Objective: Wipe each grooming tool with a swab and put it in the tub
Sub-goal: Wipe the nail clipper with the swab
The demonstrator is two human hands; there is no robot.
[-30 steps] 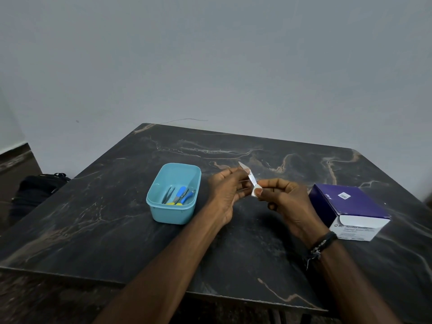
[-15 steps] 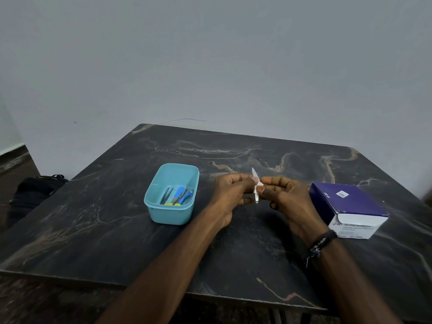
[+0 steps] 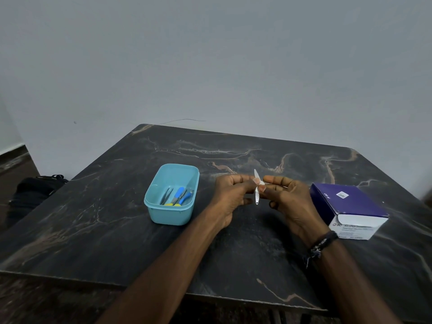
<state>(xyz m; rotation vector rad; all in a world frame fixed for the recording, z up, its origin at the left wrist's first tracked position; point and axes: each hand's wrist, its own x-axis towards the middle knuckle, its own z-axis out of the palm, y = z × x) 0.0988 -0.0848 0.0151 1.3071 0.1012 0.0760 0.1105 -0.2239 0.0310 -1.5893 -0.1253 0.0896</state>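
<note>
Just right of the teal tub (image 3: 171,195) (tools already inside), the left hand (image 3: 230,197) pinches a slim metal tool (image 3: 257,187) upright while the right hand (image 3: 288,201) fingers (image 3: 268,180) clamp a white swab (image 3: 261,182) on it.

The tub (image 3: 171,195) stands on the table (image 3: 98,230), left of centre; several grooming tools (image 3: 175,196) lie inside it; right of the tub, above the table, the left hand (image 3: 230,197) and right hand (image 3: 286,199) meet, with a small file (image 3: 257,187) between their fingertips, roughly upright; further right of the tub sits a box (image 3: 348,209) on the table; left of the tub, beyond the table's edge, a bag (image 3: 35,192) lies on the floor.
</note>
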